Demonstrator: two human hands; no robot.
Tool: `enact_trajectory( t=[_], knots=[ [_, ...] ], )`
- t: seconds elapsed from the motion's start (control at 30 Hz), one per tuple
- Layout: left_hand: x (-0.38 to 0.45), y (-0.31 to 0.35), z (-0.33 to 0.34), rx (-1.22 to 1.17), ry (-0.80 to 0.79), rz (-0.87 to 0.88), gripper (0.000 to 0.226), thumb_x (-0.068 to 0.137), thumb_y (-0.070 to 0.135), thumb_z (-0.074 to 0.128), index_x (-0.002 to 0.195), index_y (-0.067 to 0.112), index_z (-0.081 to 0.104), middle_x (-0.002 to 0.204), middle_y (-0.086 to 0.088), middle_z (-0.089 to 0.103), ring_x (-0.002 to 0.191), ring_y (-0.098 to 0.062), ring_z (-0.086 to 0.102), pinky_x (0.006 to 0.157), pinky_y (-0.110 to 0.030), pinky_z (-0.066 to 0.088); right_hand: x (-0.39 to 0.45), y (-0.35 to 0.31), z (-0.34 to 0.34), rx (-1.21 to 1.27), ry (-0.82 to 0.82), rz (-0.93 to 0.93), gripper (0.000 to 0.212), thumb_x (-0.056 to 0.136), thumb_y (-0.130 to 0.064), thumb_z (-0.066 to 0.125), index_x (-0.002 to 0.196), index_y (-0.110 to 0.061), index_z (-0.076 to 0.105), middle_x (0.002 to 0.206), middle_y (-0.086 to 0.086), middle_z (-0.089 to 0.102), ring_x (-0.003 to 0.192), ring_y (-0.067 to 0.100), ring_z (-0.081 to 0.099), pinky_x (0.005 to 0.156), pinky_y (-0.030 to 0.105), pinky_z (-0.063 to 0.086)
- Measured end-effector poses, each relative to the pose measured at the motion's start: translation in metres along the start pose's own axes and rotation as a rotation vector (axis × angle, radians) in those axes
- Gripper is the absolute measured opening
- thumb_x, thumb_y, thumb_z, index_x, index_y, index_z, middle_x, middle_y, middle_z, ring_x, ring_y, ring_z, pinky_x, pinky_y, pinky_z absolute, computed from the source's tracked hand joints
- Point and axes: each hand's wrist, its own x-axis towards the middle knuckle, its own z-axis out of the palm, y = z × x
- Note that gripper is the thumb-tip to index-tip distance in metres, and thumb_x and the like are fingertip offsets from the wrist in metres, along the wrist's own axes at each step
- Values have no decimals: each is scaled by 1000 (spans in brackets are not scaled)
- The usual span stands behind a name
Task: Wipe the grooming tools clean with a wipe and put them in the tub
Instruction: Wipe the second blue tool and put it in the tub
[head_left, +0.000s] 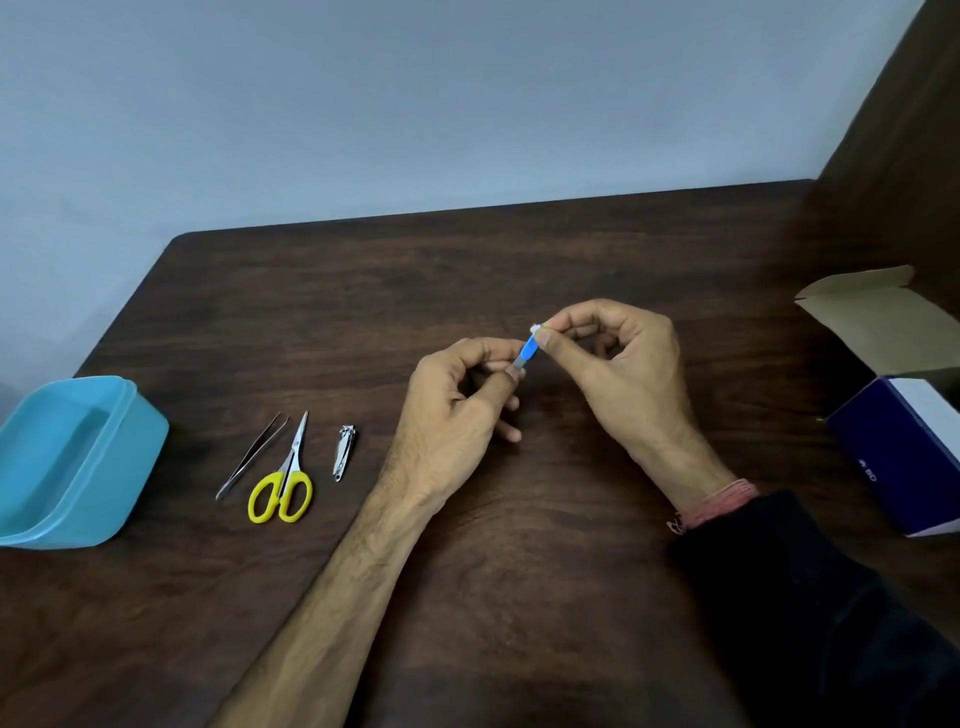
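Above the middle of the table both hands pinch a small blue and white wipe sachet (529, 347). My left hand (462, 400) pinches its lower end and my right hand (618, 358) pinches its upper end between thumb and forefinger. To the left, side by side on the wood, lie steel tweezers (252, 455), scissors with yellow handles (283, 480) and a small nail clipper (344, 452). The open light blue tub (78, 457) stands at the table's left edge with nothing visible inside.
An open cardboard box (893, 322) and a dark blue and white box (904, 447) stand at the right edge of the dark wooden table (519, 571). A grey wall rises behind the table's far edge.
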Motion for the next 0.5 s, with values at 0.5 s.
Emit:
enact_trajectory(
  t=[0.5],
  knots=[
    [-1, 3, 3, -29, 41, 3, 23, 106, 6, 71, 114, 23, 84, 111, -10, 73, 80, -8, 69, 56, -31, 63, 2, -5, -2, 177, -51, 75, 13, 106, -25, 73, 111, -25, 85, 93, -2, 81, 58, 15, 53, 47, 33, 48]
  ],
)
